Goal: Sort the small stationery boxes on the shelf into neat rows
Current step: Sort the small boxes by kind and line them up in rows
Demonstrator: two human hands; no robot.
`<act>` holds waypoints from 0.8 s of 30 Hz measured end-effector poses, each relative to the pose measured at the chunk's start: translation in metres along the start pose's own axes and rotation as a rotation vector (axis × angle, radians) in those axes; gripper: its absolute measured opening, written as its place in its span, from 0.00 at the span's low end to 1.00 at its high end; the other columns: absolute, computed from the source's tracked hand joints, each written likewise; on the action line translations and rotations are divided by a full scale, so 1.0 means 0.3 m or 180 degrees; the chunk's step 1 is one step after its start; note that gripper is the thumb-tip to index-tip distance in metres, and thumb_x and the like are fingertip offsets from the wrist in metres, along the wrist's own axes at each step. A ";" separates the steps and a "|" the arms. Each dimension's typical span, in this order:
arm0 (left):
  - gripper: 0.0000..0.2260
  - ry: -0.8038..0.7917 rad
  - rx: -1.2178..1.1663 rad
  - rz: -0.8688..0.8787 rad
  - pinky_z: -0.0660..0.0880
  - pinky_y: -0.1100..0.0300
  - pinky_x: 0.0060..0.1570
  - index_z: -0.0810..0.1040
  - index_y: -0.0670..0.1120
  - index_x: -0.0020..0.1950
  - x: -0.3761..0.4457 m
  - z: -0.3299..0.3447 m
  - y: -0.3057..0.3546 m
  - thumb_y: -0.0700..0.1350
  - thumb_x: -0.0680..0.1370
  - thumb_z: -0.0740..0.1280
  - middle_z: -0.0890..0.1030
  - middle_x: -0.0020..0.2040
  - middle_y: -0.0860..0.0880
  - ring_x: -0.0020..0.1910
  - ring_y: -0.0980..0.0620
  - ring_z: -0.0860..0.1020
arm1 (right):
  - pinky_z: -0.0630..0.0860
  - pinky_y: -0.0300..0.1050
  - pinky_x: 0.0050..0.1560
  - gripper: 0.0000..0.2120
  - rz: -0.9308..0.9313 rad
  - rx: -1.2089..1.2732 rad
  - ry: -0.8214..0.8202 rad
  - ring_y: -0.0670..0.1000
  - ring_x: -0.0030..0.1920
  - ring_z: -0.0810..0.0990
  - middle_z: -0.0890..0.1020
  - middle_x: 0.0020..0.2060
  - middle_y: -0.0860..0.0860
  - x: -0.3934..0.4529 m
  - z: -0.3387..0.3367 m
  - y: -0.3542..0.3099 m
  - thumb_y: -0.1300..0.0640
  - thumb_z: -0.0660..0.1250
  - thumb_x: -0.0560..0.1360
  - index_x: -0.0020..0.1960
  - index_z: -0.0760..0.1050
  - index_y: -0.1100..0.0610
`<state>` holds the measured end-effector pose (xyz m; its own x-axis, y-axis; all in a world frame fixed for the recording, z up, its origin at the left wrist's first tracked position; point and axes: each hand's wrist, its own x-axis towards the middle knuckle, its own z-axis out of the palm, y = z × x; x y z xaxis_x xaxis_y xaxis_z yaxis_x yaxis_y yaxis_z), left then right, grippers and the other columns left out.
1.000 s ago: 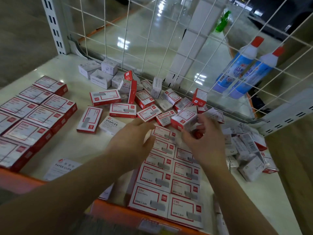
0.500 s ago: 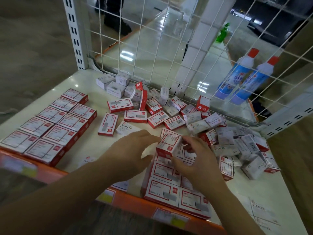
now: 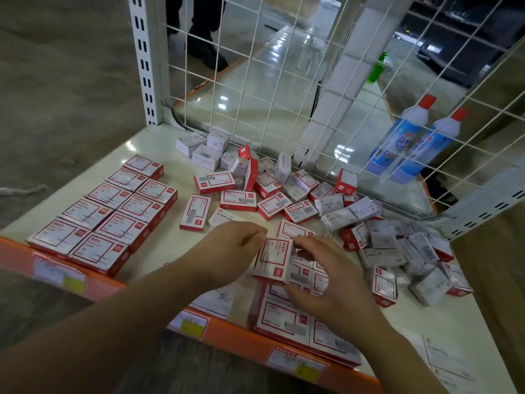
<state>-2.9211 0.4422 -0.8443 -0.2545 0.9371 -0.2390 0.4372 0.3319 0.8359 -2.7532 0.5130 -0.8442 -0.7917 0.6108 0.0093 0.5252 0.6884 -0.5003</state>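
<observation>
My right hand (image 3: 326,280) holds a red-and-white staple box (image 3: 272,261) by its edges, fingers curled round it, just above a neat block of the same boxes (image 3: 287,319) at the shelf's front. My left hand (image 3: 230,251) sits beside the box on its left, fingers loosely curled, fingertips near its top corner; whether they touch it I cannot tell. A second tidy block of red boxes (image 3: 108,214) lies at the left. Loose red and white boxes (image 3: 272,194) are scattered across the middle and piled up at the right (image 3: 403,251).
The white shelf (image 3: 159,251) has an orange front rail (image 3: 227,336) with price labels. A wire grid (image 3: 255,81) closes the back. Two blue bottles with red caps (image 3: 412,143) stand behind it. Someone's dark shoes (image 3: 204,38) show beyond the mesh. Paper labels (image 3: 443,362) lie at front right.
My right hand carried a red box from the loose pile toward me and lowered it over the front block. The view tilted up and back. My left hand stayed beside it.
</observation>
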 end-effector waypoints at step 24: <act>0.09 0.0725 -0.1670 -0.1061 0.78 0.60 0.47 0.78 0.45 0.39 -0.004 0.023 -0.020 0.42 0.78 0.63 0.81 0.39 0.51 0.43 0.53 0.80 | 0.64 0.27 0.50 0.20 0.0543 0.0298 0.0271 0.34 0.52 0.69 0.70 0.51 0.33 0.023 0.087 -0.018 0.45 0.68 0.72 0.62 0.68 0.44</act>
<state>-2.9174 0.4399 -0.8524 -0.5047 0.7279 -0.4640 -0.1599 0.4494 0.8789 -2.7695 0.5032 -0.8639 -0.6625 0.7490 -0.0113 0.6150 0.5352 -0.5791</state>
